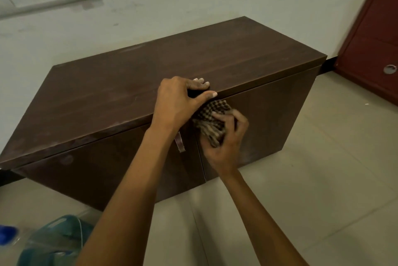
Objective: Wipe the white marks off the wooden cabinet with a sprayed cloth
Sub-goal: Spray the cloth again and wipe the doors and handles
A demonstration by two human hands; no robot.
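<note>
Cloth (212,121) is bunched in the right hand (225,138) against the cabinet (129,76) front mid-frame, left hand (181,99) gripping the top edge, so I'd flatten it out and rub in short firm strokes.

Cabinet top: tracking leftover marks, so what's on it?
The left hand grips the cabinet top at its front edge; faint white smudges show along the edges. Anything under that hand is hidden.

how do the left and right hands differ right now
The left hand holds the cabinet by its top's front edge, with nothing else in it; the right hand grips a checked cloth. The left sits higher, fingers on the top; the right presses the cloth on the front below. Both are at the cabinet's middle.
</note>
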